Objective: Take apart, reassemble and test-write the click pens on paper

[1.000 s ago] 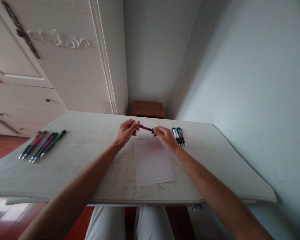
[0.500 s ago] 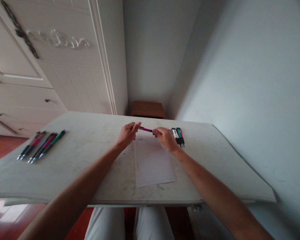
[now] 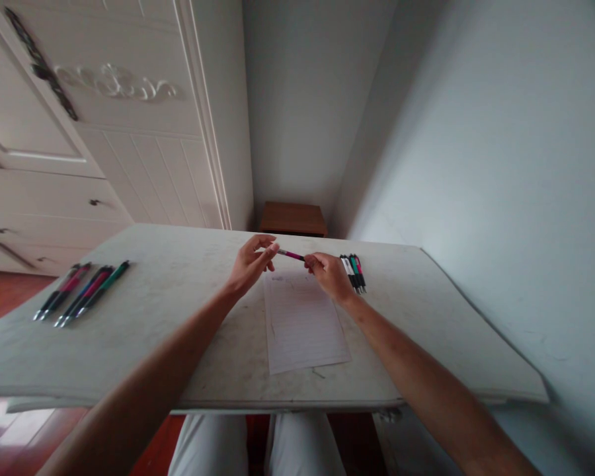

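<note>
A pink pen [image 3: 290,254] is held level above the far end of a lined sheet of paper [image 3: 302,324]. My left hand [image 3: 250,262] pinches its left end with thumb and fingertips. My right hand [image 3: 330,274] is closed round its right end. Just right of my right hand lies a small row of pens [image 3: 354,271], black, white, green and pink, on the table. Another row of several pens [image 3: 82,289] lies far to the left, apart from both hands.
The white table [image 3: 178,317] runs close to a grey wall on the right. White cupboard doors and drawers [image 3: 104,132] stand behind on the left. A brown wooden stand [image 3: 293,218] sits in the far corner. My knees show under the near table edge.
Both hands have stayed on the pink pen. My left fingers have loosened a little and shifted slightly up along the pen's end.
</note>
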The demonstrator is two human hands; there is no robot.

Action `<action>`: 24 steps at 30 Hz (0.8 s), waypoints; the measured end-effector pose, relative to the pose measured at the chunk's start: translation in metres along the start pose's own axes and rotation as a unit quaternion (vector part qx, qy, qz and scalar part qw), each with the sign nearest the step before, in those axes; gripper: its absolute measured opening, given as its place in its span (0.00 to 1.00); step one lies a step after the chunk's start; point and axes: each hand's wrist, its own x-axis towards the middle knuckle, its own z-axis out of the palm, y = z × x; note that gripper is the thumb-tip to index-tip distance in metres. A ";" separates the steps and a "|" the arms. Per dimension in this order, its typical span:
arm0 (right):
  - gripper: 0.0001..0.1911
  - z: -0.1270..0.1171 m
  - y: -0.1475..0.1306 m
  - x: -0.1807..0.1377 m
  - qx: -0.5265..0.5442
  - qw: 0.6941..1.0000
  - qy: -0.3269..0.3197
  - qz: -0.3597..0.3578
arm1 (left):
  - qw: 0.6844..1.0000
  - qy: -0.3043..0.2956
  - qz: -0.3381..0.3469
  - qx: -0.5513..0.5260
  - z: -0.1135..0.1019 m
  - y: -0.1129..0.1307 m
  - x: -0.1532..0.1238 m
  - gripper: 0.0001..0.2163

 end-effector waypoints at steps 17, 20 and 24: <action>0.23 0.000 0.001 0.000 0.015 1.000 -0.019 0.020 | 0.998 0.019 -0.050 0.044 -0.004 0.001 0.000 0.23; 0.23 -0.001 0.001 0.001 0.005 1.000 -0.013 0.026 | 0.999 0.007 -0.025 0.028 -0.003 0.002 0.001 0.23; 0.23 -0.002 0.001 0.001 -0.013 0.999 -0.011 0.027 | 0.998 -0.022 -0.045 0.038 -0.002 -0.001 0.001 0.22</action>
